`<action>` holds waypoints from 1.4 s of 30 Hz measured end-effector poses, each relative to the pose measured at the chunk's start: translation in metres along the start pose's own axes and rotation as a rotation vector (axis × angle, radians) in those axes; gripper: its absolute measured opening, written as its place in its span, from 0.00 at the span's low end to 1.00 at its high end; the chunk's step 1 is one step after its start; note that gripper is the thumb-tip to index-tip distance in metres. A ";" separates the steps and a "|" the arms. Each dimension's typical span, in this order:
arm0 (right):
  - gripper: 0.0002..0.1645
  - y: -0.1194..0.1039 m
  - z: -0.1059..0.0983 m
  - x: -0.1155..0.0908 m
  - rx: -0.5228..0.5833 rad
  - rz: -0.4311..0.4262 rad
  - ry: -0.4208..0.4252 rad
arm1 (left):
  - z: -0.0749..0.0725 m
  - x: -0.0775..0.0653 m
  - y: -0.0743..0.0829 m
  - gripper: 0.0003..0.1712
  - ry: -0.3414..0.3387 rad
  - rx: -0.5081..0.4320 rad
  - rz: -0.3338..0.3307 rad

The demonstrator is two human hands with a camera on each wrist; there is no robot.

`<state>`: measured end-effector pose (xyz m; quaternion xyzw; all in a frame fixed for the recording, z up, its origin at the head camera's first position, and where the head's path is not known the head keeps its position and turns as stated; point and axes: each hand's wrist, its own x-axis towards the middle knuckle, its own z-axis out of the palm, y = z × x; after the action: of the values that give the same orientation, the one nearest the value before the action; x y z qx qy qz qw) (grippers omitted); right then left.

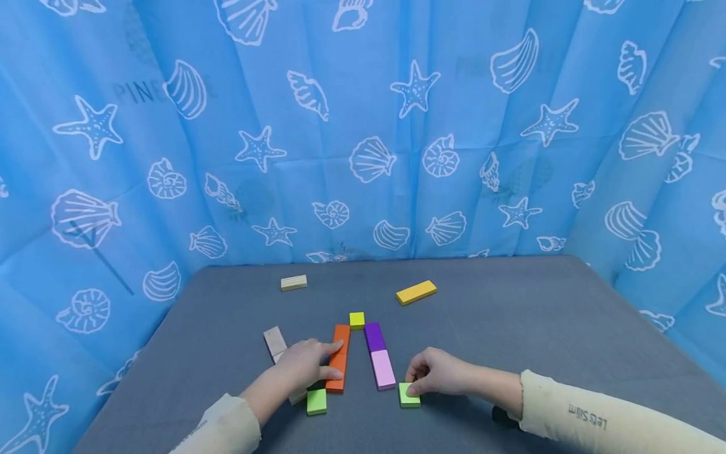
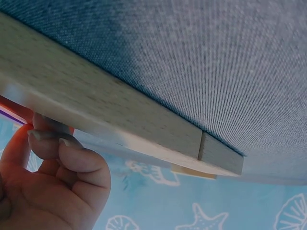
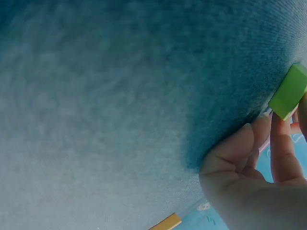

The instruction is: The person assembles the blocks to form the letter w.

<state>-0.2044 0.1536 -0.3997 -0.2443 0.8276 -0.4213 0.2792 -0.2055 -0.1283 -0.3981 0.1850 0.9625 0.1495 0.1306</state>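
My left hand lies over a line of two orange blocks. Its index fingertip touches the far one and its thumb lies across the near one, while the other fingers bend beside them. Between my right hand's thumb and fingers, a light green block is pinched, low at the table; the right wrist view shows its side. A second light green block sits just in front of the near orange block. Pale wooden blocks form a line left of the orange ones, partly hidden by my left hand.
A purple block and a pink block line up between my hands. A yellow cube sits at the far end between the lines. Farther back lie a plain wooden block and a yellow-orange block. A blue curtain hangs behind the grey table.
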 end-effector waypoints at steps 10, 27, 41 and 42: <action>0.03 -0.001 0.002 0.001 0.011 0.014 0.010 | 0.000 -0.001 0.001 0.35 0.004 0.010 0.010; 0.03 -0.001 0.002 0.003 0.023 0.022 0.006 | 0.000 -0.001 0.000 0.35 0.006 -0.002 0.011; 0.04 -0.004 0.002 0.004 0.025 0.054 0.010 | -0.001 -0.003 0.002 0.36 0.005 -0.012 0.011; 0.04 -0.004 0.002 0.004 0.021 0.054 0.007 | -0.002 -0.002 0.002 0.36 0.005 -0.011 0.014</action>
<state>-0.2052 0.1483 -0.3982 -0.2173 0.8305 -0.4229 0.2902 -0.2032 -0.1280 -0.3955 0.1905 0.9607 0.1562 0.1282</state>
